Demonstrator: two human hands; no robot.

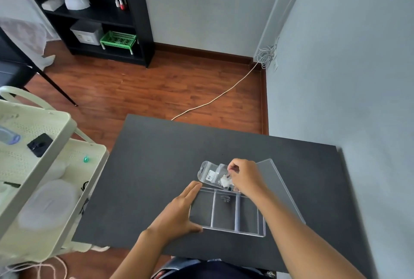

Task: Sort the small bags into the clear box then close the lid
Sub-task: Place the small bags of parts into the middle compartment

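A clear box [226,211] with three compartments lies open on the dark table [156,166]. All three compartments look bare. Its clear lid [275,184] lies flat on the table to the right. Just beyond the box's far edge lie small clear bags [210,172] with white labels and small parts inside. My right hand [244,176] is over the bags, fingers pinched on one of them. My left hand [179,211] rests flat against the box's left side, thumb at its near corner.
A pale green trolley [44,166] with white containers stands left of the table. The grey wall [358,77] runs close along the table's right edge. A black shelf unit [94,14] and a white cable [212,99] on the wooden floor are beyond.
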